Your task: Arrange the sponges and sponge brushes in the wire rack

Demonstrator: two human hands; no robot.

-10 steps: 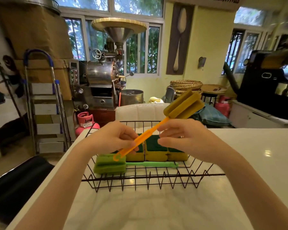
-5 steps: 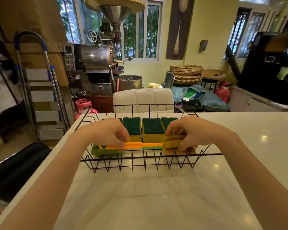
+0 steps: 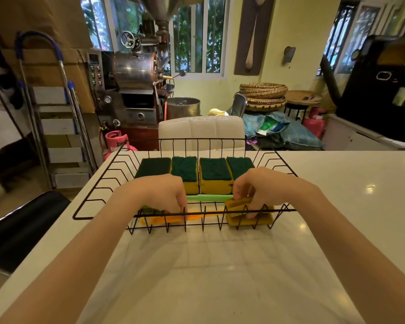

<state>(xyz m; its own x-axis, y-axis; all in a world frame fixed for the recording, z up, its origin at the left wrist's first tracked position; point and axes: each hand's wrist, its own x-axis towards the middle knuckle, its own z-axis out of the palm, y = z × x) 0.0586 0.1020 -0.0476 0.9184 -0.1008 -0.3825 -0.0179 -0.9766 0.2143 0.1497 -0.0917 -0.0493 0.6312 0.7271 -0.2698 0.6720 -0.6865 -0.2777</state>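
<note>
A black wire rack (image 3: 98,181) stands on the white counter. Several yellow sponges with dark green tops (image 3: 214,176) lie in a row along its back. An orange sponge brush (image 3: 248,218) lies low along the rack's front, its handle (image 3: 197,217) pointing left. My right hand (image 3: 264,190) grips its yellow sponge head. My left hand (image 3: 164,195) pinches the handle's left end. Just behind lies a green sponge brush (image 3: 208,197); its head is mostly hidden under my left hand.
The white counter (image 3: 337,206) extends to the right and toward me. A white chair back (image 3: 201,132) stands just behind the rack. Beyond it are a metal roasting machine (image 3: 136,78), a step ladder (image 3: 56,118) and pink gas cylinders.
Both hands brought the orange sponge brush down from above the rack and laid it level along the rack's front, in front of the green brush. The view tilted down.
</note>
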